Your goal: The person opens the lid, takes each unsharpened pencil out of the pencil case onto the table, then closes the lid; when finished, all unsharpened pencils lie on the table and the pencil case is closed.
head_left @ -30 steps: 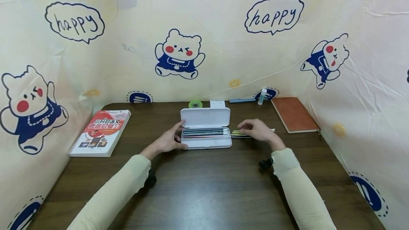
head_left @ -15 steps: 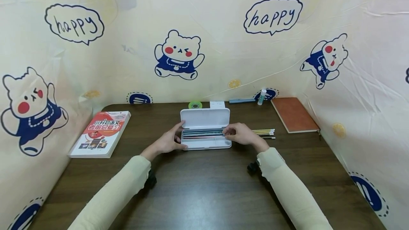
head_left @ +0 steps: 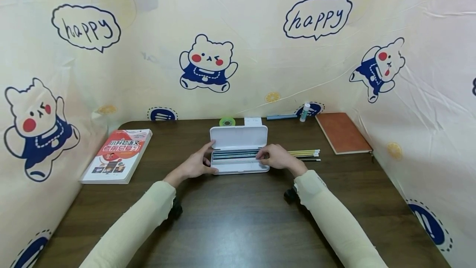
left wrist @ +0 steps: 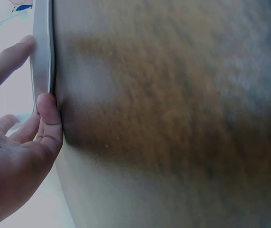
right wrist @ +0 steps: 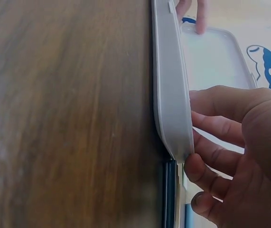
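A white pencil case stands with its lid raised, and several dark pencils lie along its back part. My left hand grips its left end. In the left wrist view, the left hand has fingertips along the case's wall. My right hand reaches over the right end, fingertips at the pencils' ends. In the right wrist view, the case wall hides some fingertips of the right hand; I cannot tell whether they pinch a pencil.
Several yellow pencils and a dark one lie right of the case, partly under the right hand. Behind stand green tape, a white block, a blue pen-like stick and a glue stick. Books flank left and right.
My right hand has moved left from above the yellow pencils to the case's right end, then slightly further in. Inside, the front reddish pencil has shifted. The left hand stays.
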Demonstrator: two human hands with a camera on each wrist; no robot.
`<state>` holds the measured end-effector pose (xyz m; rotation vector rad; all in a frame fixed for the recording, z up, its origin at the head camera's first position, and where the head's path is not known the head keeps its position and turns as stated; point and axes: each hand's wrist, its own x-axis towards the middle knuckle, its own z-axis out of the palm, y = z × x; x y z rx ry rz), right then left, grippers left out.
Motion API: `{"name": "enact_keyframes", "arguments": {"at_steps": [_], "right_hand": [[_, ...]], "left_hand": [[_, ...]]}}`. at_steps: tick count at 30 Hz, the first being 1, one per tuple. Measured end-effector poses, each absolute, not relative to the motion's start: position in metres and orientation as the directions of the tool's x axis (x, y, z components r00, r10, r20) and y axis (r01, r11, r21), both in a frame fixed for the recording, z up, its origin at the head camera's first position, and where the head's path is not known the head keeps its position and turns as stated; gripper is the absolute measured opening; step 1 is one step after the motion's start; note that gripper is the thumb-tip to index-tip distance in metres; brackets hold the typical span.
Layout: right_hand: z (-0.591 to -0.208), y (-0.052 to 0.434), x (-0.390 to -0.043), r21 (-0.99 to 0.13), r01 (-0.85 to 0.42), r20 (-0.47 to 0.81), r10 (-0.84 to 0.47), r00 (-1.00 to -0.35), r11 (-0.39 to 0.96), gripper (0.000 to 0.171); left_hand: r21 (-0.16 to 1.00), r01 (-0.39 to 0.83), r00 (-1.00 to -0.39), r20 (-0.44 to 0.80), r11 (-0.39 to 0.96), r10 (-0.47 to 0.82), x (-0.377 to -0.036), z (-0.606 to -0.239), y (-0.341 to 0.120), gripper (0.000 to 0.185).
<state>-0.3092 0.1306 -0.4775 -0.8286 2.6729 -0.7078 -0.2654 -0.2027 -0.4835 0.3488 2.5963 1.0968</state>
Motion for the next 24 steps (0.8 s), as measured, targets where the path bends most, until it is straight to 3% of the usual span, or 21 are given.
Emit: {"name": "enact_keyframes", "arguments": {"at_steps": [8, 24], "right_hand": [[-0.4773, 0.1265, -0.3093, -0.484, -0.487, -0.097, -0.598, -0.796, 0.727, 0.013], [-0.475, 0.1228, -0.3095, -0.518, -0.443, -0.083, -0.558, -0.825, 0.732, 0.008]], "left_hand": [[0.725, 0.103, -0.927, -0.177, 0.68, 0.33, -0.265, -0.484, -0.2026, 0.108], [0.723, 0.097, -0.928, -0.182, 0.684, 0.325, -0.2653, -0.485, -0.2028, 0.108]]}}
